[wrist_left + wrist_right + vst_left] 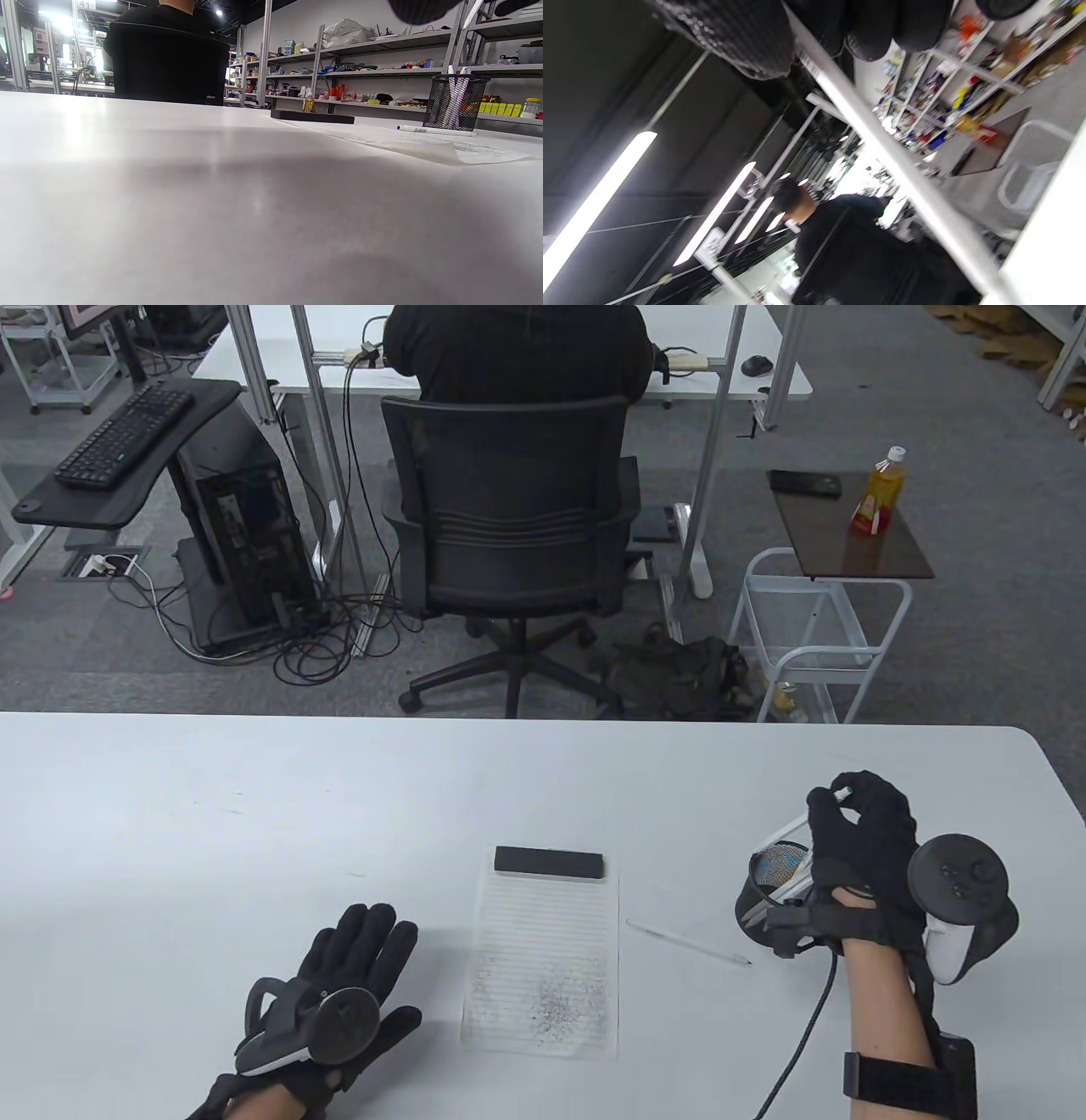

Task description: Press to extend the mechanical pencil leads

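White mechanical pencil (802, 824) — pinched by right hand (865, 848) above black mesh pen cup (768, 891); left hand (339, 984) flat, fingers spread, on white counter (254, 831).

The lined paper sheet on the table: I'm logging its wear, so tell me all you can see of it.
The white lined paper sheet lies flat on the white table, between the two hands and touched by neither. A black rectangular block rests across its far edge. Grey pencil speckles cluster on its near half. In the left wrist view its near edge lifts slightly.

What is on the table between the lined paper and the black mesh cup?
A white mechanical pencil lies there alone, seen in the table view.
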`<state>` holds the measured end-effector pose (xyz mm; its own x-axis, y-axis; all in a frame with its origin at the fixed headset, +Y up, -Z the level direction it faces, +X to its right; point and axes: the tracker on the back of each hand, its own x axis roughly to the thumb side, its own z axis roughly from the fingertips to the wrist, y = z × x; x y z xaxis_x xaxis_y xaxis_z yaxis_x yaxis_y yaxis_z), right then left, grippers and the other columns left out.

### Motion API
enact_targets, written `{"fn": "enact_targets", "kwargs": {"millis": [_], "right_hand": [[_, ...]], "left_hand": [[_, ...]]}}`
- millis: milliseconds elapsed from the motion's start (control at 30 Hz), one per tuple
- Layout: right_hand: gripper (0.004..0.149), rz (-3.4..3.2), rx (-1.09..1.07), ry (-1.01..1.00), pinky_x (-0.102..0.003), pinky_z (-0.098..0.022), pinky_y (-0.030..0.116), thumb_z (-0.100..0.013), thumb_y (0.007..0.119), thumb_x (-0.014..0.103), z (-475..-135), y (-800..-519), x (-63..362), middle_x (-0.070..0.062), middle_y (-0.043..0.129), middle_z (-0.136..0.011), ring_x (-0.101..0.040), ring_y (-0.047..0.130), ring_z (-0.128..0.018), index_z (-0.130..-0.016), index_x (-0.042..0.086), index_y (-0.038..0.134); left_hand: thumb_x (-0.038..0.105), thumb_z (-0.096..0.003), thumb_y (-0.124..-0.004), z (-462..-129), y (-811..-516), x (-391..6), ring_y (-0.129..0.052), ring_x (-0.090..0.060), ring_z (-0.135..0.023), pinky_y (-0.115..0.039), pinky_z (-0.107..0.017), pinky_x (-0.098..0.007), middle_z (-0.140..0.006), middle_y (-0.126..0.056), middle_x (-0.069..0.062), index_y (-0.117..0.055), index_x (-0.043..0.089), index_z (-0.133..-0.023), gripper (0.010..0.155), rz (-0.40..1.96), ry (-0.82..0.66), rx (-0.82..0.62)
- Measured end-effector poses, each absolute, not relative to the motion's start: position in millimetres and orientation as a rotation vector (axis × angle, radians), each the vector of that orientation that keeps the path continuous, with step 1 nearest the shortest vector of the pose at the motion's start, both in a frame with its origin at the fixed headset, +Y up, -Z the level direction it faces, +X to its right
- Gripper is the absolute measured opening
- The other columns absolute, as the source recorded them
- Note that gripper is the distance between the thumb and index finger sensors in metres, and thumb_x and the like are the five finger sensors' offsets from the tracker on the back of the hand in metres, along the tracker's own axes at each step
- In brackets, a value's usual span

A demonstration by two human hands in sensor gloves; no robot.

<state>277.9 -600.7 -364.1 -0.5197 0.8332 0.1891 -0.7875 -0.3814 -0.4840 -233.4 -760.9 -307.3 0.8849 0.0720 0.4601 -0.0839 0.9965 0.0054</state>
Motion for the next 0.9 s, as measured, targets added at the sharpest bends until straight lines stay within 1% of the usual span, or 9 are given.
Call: {"fn": "enact_targets", "kwargs": {"millis": [167,233,300,500,600,633,733,800,900], "right_hand": [[0.046,1.847,0.009,-0.54,-0.077,-0.06,0.065,-0.052,0.086,0.027,-367,-621,230,-0.027,0.079,-0.092,-0.056,0.081,-0.087,-0.087,-0.001,0.082],[0.045,1.787,0.039,-0.484,-0.076,-0.059,0.066,-0.051,0.084,0.024,-370,-638,211,-0.027,0.08,-0.092,-0.056,0.082,-0.086,-0.088,-0.002,0.082],[0.045,1.702,0.049,-0.379,-0.076,-0.059,0.066,-0.051,0.082,0.023,-374,-660,192,-0.028,0.08,-0.092,-0.056,0.082,-0.086,-0.088,-0.002,0.082],[0.044,1.457,0.07,-0.212,-0.076,-0.059,0.066,-0.051,0.079,0.022,-382,-717,159,-0.028,0.079,-0.092,-0.056,0.081,-0.086,-0.088,-0.002,0.081],[0.044,1.354,0.216,-0.124,-0.077,-0.06,0.065,-0.055,0.073,0.026,-384,-743,150,-0.025,0.075,-0.096,-0.055,0.078,-0.088,-0.093,0.005,0.075],[0.043,1.265,0.243,-0.067,-0.079,-0.06,0.062,-0.057,0.069,0.028,-384,-753,147,-0.025,0.072,-0.098,-0.056,0.074,-0.091,-0.096,0.008,0.071],[0.043,1.05,0.261,0.057,-0.087,-0.061,0.046,-0.059,0.063,0.031,-383,-765,142,-0.027,0.064,-0.104,-0.061,0.062,-0.097,-0.1,0.018,0.065],[0.043,1.003,0.301,0.129,-0.088,-0.062,0.04,-0.06,0.06,0.033,-382,-769,139,-0.027,0.06,-0.106,-0.063,0.057,-0.099,-0.102,0.026,0.062],[0.043,1.008,0.321,0.159,-0.088,-0.061,0.042,-0.061,0.059,0.036,-380,-774,136,-0.022,0.066,-0.101,-0.058,0.066,-0.094,-0.104,0.033,0.061]], "left_hand": [[0.064,-0.0451,-0.064,-307,-761,-234,-0.031,-0.048,-0.111,-0.041,-0.076,-0.065,-0.12,-0.024,-0.013,-0.025,0.024,-0.114,0.089,0.091,-0.479,0.026],[0.064,-0.0451,-0.064,-306,-762,-234,-0.031,-0.048,-0.111,-0.041,-0.076,-0.065,-0.12,-0.024,-0.013,-0.025,0.023,-0.114,0.089,0.102,-0.48,0.024],[0.064,-0.0451,-0.064,-306,-762,-234,-0.031,-0.048,-0.111,-0.041,-0.076,-0.065,-0.12,-0.024,-0.013,-0.025,0.024,-0.114,0.089,0.104,-0.483,0.021],[0.064,-0.0452,-0.064,-307,-762,-235,-0.031,-0.048,-0.111,-0.041,-0.076,-0.065,-0.12,-0.024,-0.013,-0.025,0.024,-0.114,0.089,0.109,-0.482,0.019],[0.064,-0.0452,-0.064,-307,-761,-235,-0.031,-0.048,-0.111,-0.041,-0.076,-0.065,-0.12,-0.024,-0.013,-0.025,0.024,-0.114,0.089,0.108,-0.48,0.019],[0.064,-0.0453,-0.064,-306,-761,-235,-0.031,-0.048,-0.111,-0.041,-0.076,-0.065,-0.12,-0.024,-0.013,-0.025,0.024,-0.114,0.089,0.112,-0.481,0.023],[0.064,-0.0452,-0.064,-306,-760,-236,-0.031,-0.048,-0.111,-0.041,-0.076,-0.065,-0.12,-0.024,-0.013,-0.025,0.024,-0.114,0.089,0.114,-0.483,0.027],[0.064,-0.0452,-0.064,-306,-761,-235,-0.031,-0.048,-0.111,-0.041,-0.076,-0.065,-0.12,-0.024,-0.013,-0.025,0.024,-0.114,0.089,0.114,-0.484,0.026],[0.064,-0.0452,-0.064,-306,-762,-235,-0.031,-0.048,-0.111,-0.041,-0.076,-0.065,-0.12,-0.024,-0.013,-0.025,0.024,-0.114,0.089,0.114,-0.484,0.019]]}}
